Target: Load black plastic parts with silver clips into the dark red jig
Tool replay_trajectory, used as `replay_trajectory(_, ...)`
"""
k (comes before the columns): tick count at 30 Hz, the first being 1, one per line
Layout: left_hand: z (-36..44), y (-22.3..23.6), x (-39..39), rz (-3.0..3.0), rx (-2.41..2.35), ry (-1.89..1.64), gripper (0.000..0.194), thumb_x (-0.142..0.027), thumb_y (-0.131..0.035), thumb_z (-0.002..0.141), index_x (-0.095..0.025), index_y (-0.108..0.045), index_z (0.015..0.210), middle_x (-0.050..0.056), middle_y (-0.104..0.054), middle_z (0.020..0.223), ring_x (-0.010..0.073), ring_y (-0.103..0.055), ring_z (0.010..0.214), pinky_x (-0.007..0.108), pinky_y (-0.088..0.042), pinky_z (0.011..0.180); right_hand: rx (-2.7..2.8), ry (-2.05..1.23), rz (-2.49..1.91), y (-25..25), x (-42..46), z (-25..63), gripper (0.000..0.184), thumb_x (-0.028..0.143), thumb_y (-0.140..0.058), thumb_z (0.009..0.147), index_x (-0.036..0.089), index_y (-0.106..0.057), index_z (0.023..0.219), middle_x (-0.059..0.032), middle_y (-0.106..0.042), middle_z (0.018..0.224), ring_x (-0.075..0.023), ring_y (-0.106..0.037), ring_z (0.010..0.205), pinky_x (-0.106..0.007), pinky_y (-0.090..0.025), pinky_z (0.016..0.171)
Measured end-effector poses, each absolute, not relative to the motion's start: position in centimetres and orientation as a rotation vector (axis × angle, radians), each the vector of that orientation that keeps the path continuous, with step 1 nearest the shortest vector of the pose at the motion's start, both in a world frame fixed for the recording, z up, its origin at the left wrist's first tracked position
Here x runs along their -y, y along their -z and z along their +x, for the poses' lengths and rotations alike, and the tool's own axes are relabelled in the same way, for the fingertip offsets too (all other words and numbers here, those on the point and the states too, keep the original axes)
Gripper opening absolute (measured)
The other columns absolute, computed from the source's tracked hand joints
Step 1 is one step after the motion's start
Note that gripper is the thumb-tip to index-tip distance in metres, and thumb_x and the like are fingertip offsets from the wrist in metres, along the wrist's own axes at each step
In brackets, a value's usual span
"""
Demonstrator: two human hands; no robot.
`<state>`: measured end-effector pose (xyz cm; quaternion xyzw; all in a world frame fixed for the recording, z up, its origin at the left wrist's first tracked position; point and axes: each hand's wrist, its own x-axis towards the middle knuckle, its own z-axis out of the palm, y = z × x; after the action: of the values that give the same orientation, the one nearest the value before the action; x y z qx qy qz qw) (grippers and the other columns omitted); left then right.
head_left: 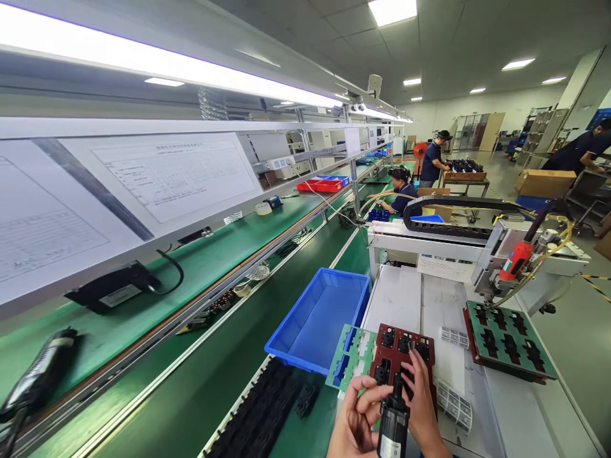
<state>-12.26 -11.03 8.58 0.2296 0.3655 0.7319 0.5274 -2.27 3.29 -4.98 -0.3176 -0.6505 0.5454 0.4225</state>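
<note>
My left hand [356,423] and my right hand [422,407] meet at the bottom edge around a small black cylindrical part [393,423] with a white label, both closed on it. The part stands upright just in front of a dark red fixture tray [401,356] holding several black parts. The fixture lies on a green holder plate [351,356] on the white machine bed [396,299]. My right fingers reach over the fixture's near edge.
An empty blue bin [319,318] sits left of the fixture. A second green fixture [508,340] lies at right under a screw-driving head [518,257]. Black parts [267,410] lie on the green conveyor [214,375]. Other workers [403,194] stand far down the line.
</note>
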Motion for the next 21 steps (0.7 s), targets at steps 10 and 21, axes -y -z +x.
replay_trajectory(10,-12.1,-8.5,10.6,0.536,-0.949,-1.822,0.090,-0.034,-0.108,0.047,-0.032,-0.059,0.122,0.012,-0.066,0.132,0.0290,-0.068,0.114,0.026,-0.057,0.073,1.754,-1.312,-0.762,4.8,-4.0,-2.5,0.057,0.037,-0.052,0.107,0.046,-0.035,0.161,-0.0043,-0.018,0.173,-0.0316,-0.055,0.138,-0.055,-0.060,0.104)
replay_trajectory(21,-14.7,-5.9,10.4,0.526,-1.009,-1.680,0.068,-0.048,-0.102,0.056,-0.027,-0.068,0.111,0.006,-0.054,0.120,0.0223,-0.058,0.103,0.031,-0.061,0.077,1.179,-1.433,-0.867,-6.8,-4.5,-1.7,0.096,0.044,-0.088,0.085,0.031,-0.030,0.160,-0.0173,-0.054,0.147,-0.0318,-0.062,0.127,-0.037,-0.069,0.080)
